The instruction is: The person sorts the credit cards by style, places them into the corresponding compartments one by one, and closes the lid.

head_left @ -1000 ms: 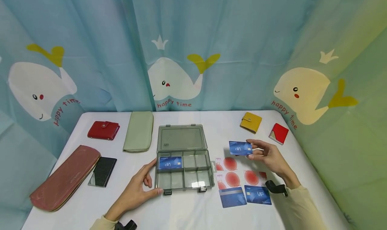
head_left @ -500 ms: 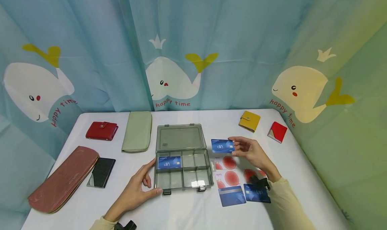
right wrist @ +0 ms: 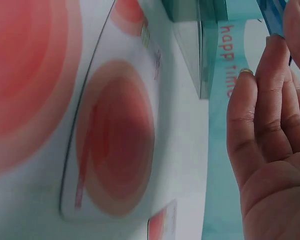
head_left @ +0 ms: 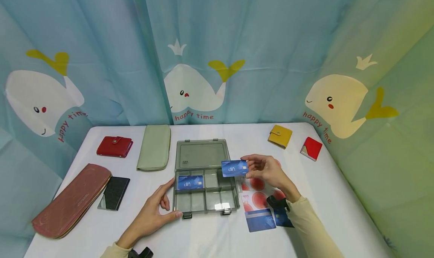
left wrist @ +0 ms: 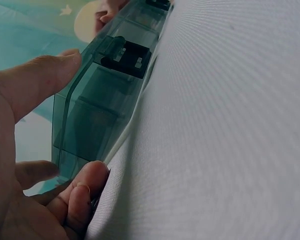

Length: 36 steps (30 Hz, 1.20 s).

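Observation:
In the head view, a blue VIP card (head_left: pixel 234 168) is pinched at its right end by my right hand (head_left: pixel 268 171), over the upper right compartments of a clear grey divided box (head_left: pixel 207 191). The box's lid stands open towards the back. Another blue VIP card (head_left: pixel 190 182) lies in the upper left compartments. My left hand (head_left: pixel 154 209) touches the box at its front left, thumb at the front edge and index finger along the left side. The left wrist view shows the thumb (left wrist: pixel 45 82) beside a dark latch (left wrist: pixel 125 56). Only an edge of the held card shows in the right wrist view.
Right of the box lie red-circle cards (head_left: pixel 259 200) and blue cards (head_left: pixel 260 220), partly hidden by my right arm. A yellow wallet (head_left: pixel 280 136) and red card holder (head_left: pixel 311 148) sit behind. Leftward are a red wallet (head_left: pixel 114 146), green wallet (head_left: pixel 154 148), long brown pouch (head_left: pixel 72 201) and black phone-like slab (head_left: pixel 114 193).
My right hand has carried the blue VIP card leftward, from above the red-circle cards to over the box's right side. My left hand has stayed at the box.

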### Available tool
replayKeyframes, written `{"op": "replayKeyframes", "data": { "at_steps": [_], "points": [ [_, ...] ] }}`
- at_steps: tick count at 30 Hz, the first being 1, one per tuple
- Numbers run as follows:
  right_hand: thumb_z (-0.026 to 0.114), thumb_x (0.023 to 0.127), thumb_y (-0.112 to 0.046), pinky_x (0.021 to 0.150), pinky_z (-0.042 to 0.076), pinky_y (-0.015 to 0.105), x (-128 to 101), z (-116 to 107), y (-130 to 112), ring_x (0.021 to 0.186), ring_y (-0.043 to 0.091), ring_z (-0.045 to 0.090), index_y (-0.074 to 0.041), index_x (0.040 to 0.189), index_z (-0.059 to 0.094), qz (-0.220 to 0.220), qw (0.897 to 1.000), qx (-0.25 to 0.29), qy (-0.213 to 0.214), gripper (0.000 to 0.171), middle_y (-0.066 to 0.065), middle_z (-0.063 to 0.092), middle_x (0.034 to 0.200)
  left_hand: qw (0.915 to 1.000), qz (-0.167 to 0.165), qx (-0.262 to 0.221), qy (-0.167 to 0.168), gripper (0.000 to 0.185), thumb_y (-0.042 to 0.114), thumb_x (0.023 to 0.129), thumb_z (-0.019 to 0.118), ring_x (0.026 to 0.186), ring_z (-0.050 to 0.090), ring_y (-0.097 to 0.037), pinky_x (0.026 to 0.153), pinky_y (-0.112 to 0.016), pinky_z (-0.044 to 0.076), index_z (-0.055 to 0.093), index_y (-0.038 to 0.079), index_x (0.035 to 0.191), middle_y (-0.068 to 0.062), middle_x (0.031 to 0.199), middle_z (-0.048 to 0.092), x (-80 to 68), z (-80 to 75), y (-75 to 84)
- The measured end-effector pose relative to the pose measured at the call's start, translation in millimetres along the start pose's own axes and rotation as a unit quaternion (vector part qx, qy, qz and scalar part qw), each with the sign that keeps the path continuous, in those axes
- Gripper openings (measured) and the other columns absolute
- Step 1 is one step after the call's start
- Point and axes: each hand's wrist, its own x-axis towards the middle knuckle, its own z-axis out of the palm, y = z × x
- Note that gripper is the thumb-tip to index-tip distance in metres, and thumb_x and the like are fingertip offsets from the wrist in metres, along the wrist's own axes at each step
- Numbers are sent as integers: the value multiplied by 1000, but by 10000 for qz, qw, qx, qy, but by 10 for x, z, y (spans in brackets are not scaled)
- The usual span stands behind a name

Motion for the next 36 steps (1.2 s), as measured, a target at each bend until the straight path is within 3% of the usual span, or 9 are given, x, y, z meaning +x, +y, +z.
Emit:
{"op": "replayKeyframes", "data": {
  "at_steps": [6, 18, 29, 36],
  "points": [
    [91, 80, 0, 83, 58, 22, 59, 91, -62, 85, 18, 67, 1, 129, 72, -116, 9996, 152, -197, 52, 16, 71, 101, 10000, -17, -12, -1, 98, 31, 83, 93, 79, 50, -7, 74, -27, 43, 41, 11, 163, 2, 87, 55, 3, -1, 0],
    [94, 76, -4, 79, 59, 25, 184, 263, -146, 82, 16, 67, 1, 124, 75, 95, 9987, 190, -474, 52, 16, 73, 98, 10000, 70, 55, 29, 97, 30, 83, 93, 78, 50, -7, 74, -26, 44, 41, 12, 163, 2, 86, 55, 9, -2, -18],
    [98, 72, -7, 78, 59, 26, 259, 377, -232, 82, 21, 68, -1, 121, 77, 382, 9972, -41, -635, 53, 13, 74, 97, 10000, 32, 61, 26, 98, 30, 83, 93, 77, 50, -7, 74, -27, 44, 40, 12, 164, 2, 85, 55, 13, -9, -5],
    [102, 66, -11, 74, 58, 25, 293, 433, -331, 79, 18, 66, -4, 115, 79, 389, 9956, -579, -632, 54, 6, 72, 91, 9999, 3, 107, 31, 98, 32, 83, 93, 76, 50, -8, 75, -27, 43, 40, 12, 164, 3, 86, 55, 11, -7, 2]
  ]
}}
